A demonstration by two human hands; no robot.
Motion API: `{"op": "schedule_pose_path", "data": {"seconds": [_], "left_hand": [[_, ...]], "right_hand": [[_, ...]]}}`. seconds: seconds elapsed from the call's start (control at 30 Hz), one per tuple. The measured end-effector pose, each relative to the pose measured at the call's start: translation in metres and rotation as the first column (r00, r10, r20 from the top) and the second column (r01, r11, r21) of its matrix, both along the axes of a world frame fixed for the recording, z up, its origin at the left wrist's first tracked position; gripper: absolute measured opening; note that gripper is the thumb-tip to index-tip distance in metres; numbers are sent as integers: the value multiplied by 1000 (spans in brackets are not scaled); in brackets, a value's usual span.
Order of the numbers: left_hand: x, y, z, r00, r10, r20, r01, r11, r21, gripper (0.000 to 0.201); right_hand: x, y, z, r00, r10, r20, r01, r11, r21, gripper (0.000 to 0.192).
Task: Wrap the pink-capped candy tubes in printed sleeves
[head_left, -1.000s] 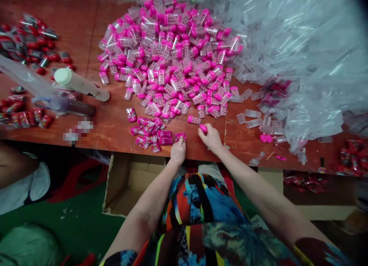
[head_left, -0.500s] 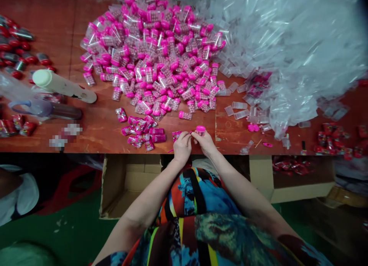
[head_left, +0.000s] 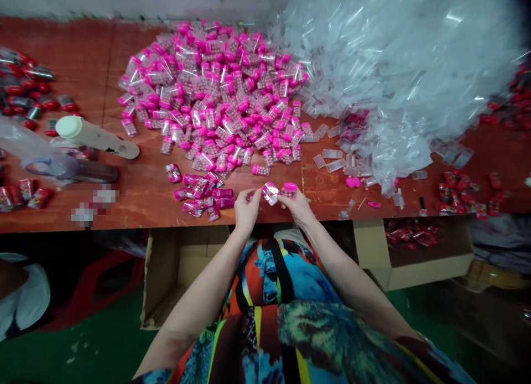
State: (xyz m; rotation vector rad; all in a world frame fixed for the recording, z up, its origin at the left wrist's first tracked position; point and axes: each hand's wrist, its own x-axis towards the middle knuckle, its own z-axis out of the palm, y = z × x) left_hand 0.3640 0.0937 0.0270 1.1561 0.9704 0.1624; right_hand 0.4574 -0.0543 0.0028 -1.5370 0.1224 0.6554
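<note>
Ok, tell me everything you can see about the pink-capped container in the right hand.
The pink-capped container is small, with a bright, rounded, plastic-looking cap in place. Just below it, a little of the body shows pale pink beads; the right hand holds it and hides the rest. The cap end points away from the person. A shiny wrapper sits close on its left; whether they touch is unclear.

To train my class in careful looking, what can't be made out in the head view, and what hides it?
In the head view:
Print on the shiny wrapper: too small to read.
Lower part of the pink-capped bottle: covered by the right hand.
Far end of the clear plastic: cut off by the top edge.
Patch on the table, at left: pixelated.
</note>
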Motion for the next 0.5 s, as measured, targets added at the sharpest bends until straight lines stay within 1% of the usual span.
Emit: {"op": "schedule_pose_path", "data": {"seconds": [0.07,0.13,0.2,0.33,0.5], "left_hand": [[-2,-3,2,994,-37,-103,19,985,-171,34],[-3,-6,3,990,-89,-106,57,961,-272,36],[-1,-8,4,994,-68,-84,39,949,-313,32],[3,-8,3,997,3,-82,-31,939,-341,37],[4,-8,2,992,43,-118,-88,911,-403,38]], "right_hand": [[-7,0,0,999,-35,-27,36,999,27,54],[-14,1,2,999,-36,-37,38,998,47,54],[-20,1,4,999,-20,-47,23,998,66,54],[-27,3,7,998,-3,-63,8,997,80,50],[-30,7,9,998,35,-58,-33,999,43,48]]}}
